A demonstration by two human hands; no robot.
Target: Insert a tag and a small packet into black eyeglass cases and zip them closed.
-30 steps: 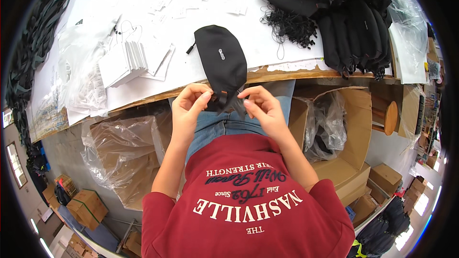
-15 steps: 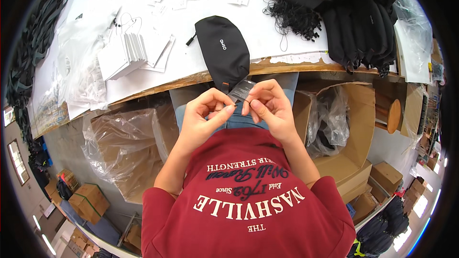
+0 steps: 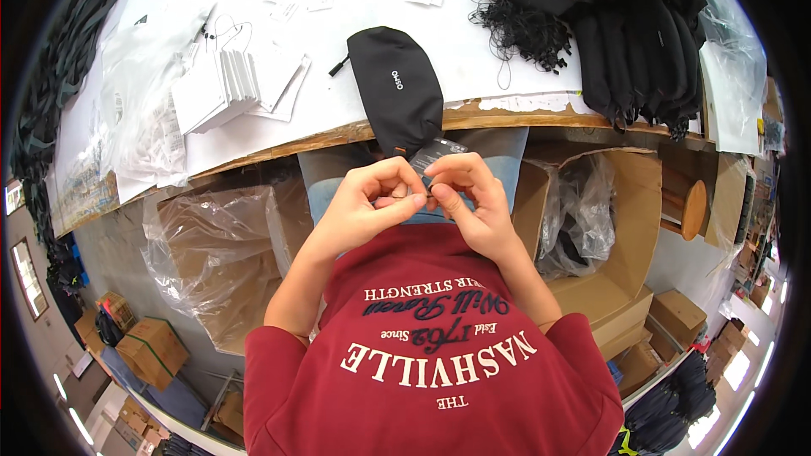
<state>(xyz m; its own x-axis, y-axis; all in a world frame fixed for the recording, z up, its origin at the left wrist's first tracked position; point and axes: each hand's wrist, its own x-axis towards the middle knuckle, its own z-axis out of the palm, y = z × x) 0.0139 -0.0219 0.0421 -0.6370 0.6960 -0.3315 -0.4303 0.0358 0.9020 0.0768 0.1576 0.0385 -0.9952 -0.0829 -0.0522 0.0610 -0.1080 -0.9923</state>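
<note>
A black zip pouch [image 3: 395,89] lies over the table's near edge, its lower end hanging toward my lap and a zip pull at its far left. By that lower end is a dark, see-through hang tag [image 3: 436,152] with pale print. Just below the tag, my left hand [image 3: 376,201] and my right hand [image 3: 473,203] meet fingertip to fingertip. Each is closed in a pinch on what looks like the tag's thin black string, mostly hidden by the fingers.
On the white table [image 3: 338,110] stand white folded cards [image 3: 215,89] beside clear plastic bags [image 3: 139,118]. Black strings [image 3: 524,34] lie in a heap near stacked black pouches [image 3: 638,59]. Open cardboard boxes [image 3: 638,211] flank my legs; a wooden stool [image 3: 694,207] is at right.
My hands have come closer together, the left shifting right until the fingertips meet. The tag has turned and moved slightly to the right. The pouch stays about where it was.
</note>
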